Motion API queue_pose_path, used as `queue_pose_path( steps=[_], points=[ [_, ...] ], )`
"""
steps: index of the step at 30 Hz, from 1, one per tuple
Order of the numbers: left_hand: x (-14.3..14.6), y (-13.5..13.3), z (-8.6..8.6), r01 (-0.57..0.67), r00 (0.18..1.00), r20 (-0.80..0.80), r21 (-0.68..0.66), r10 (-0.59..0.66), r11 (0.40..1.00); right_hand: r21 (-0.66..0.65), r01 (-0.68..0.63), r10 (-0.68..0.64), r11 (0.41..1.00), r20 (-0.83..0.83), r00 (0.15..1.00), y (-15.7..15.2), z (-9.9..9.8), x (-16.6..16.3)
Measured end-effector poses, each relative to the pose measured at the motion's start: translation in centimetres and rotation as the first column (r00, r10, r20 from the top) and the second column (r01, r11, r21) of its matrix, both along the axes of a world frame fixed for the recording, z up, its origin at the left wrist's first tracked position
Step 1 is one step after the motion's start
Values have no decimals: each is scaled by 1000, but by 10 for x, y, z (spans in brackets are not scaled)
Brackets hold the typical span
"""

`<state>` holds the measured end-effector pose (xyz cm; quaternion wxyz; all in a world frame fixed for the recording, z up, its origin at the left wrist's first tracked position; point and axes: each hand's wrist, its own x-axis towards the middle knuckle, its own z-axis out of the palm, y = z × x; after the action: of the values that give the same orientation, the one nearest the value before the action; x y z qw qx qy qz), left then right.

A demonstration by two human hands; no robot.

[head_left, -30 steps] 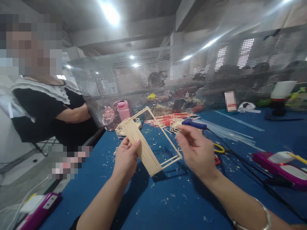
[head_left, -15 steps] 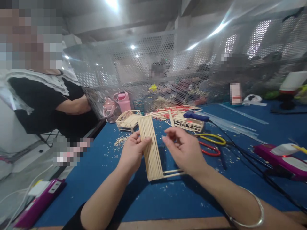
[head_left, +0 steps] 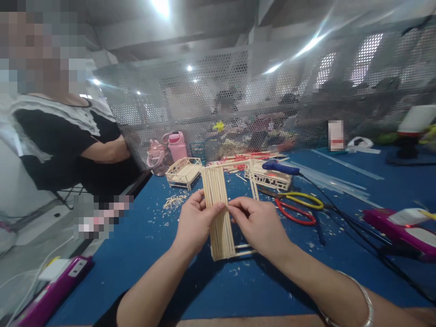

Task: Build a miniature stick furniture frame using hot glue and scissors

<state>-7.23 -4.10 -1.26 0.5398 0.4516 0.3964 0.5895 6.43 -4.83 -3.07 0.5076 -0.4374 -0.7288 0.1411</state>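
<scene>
A pale wooden stick frame [head_left: 218, 200], with a panel of parallel sticks on its left side, is held upright over the blue table [head_left: 143, 245]. My left hand [head_left: 195, 222] grips the panel's left edge, fingers wrapped round it. My right hand [head_left: 259, 225] pinches the panel's right edge with thumb and fingers. The frame's open right part is partly hidden behind my right hand.
Two small stick-built models [head_left: 184, 171] [head_left: 270, 178] stand behind. A blue glue gun [head_left: 281, 167], yellow and red handled tools [head_left: 296, 204], black cables, clear glue sticks [head_left: 327, 179], pink bottles [head_left: 177, 146] and purple devices [head_left: 398, 229] lie around. A person in black [head_left: 68, 145] sits at left.
My right hand has come in from the right and closed on the frame. The frame has turned more upright and come nearer to me.
</scene>
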Motion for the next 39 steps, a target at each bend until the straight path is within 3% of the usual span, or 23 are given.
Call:
queue_pose_path(
  steps=[3,7,9,13,17,24,29,33,35,37,39],
  points=[
    [-3,3,5,-45,995,87,-34,48,998,22,5,-3,1000,-102,995,0,7,5],
    [-15,16,14,-172,967,169,-108,189,979,158,236,-162,959,-378,911,10,14,24],
    [-20,23,16,-196,961,158,-188,226,963,142,293,-215,945,-406,888,20,15,36],
    [-22,31,12,-140,981,83,-330,176,934,-12,256,-239,967,-406,882,40,10,53],
    [-14,30,-3,-84,996,-27,-379,79,921,-124,220,-252,968,-401,881,48,5,56],
    [-12,31,-22,-141,935,-353,-321,20,937,-122,127,-157,984,-282,946,50,-9,44],
    [-21,32,-23,-210,739,-669,-118,79,971,-141,147,-175,979,-212,961,54,-13,46],
    [-20,18,-18,-158,559,-802,145,210,977,-164,216,-238,963,-133,962,57,-10,58],
    [-16,6,-18,81,460,-861,282,215,956,-179,253,-272,951,-86,959,59,-10,62],
    [-13,-5,-23,433,278,-938,316,209,844,-186,285,-297,940,-35,954,61,-12,62],
    [-11,-13,-29,657,70,-968,226,240,719,-188,297,-299,936,20,954,61,-16,59]
  ],
)
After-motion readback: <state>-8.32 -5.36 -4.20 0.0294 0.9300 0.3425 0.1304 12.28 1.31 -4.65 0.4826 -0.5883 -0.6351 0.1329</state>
